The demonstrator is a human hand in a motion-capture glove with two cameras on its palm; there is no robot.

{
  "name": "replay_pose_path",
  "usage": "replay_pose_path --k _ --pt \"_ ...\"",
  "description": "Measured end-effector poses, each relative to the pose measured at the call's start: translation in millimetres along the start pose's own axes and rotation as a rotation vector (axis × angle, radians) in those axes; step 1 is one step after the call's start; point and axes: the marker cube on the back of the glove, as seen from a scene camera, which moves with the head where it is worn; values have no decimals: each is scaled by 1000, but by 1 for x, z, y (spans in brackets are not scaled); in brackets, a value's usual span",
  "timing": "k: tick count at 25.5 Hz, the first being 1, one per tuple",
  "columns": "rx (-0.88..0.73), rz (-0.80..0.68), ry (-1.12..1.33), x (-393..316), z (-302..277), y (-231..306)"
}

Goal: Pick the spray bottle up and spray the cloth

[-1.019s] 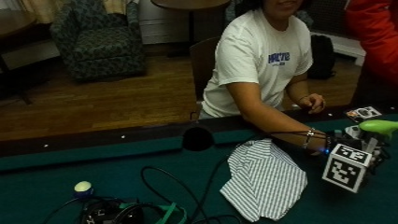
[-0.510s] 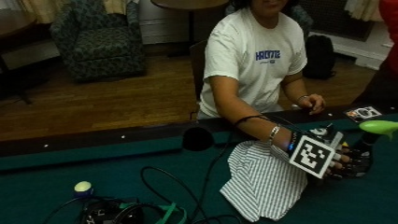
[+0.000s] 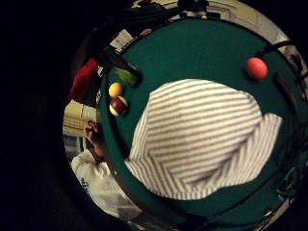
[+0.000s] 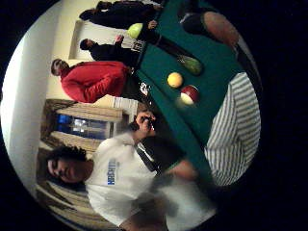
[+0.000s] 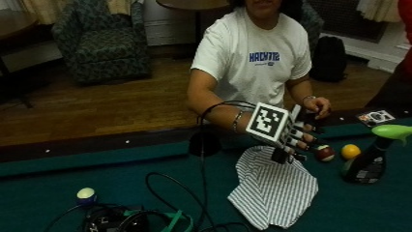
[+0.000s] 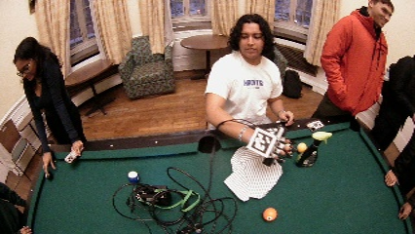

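Observation:
The spray bottle (image 5: 365, 163), dark with a green head, stands on the green felt to the right of the cloth, and nothing touches it. A striped cloth (image 5: 273, 189) lies flat on the felt. My gloved right hand (image 5: 295, 137) hovers over the cloth's far edge with its fingers spread and holds nothing. It is a hand's width left of the bottle. From the little finger side the cloth (image 3: 202, 139) fills the picture, with the bottle (image 3: 124, 71) beyond it. The thumb side shows the bottle (image 4: 191, 64) lying past two balls.
A maroon ball (image 5: 324, 153) and a yellow ball (image 5: 350, 151) sit between my hand and the bottle. The bare left hand (image 5: 316, 106) rests on the table rail (image 5: 96, 145). An orange ball (image 6: 270, 214) lies nearer the front. Cables (image 5: 161, 212) and a blue-white ball (image 5: 85, 195) lie at the left.
My hand has moved left, away from the bottle, and a little upward over the cloth's far edge. Bottle and cloth have stayed where they were.

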Motion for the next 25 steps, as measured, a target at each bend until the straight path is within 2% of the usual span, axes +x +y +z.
replay_pose_path --k 6,13,20,25 --pt "25 -83 113 -9 -41 63" --pt "43 -136 267 -25 -91 110" --pt "24 -170 390 -35 -112 142" --pt "17 -183 386 -32 -108 150"
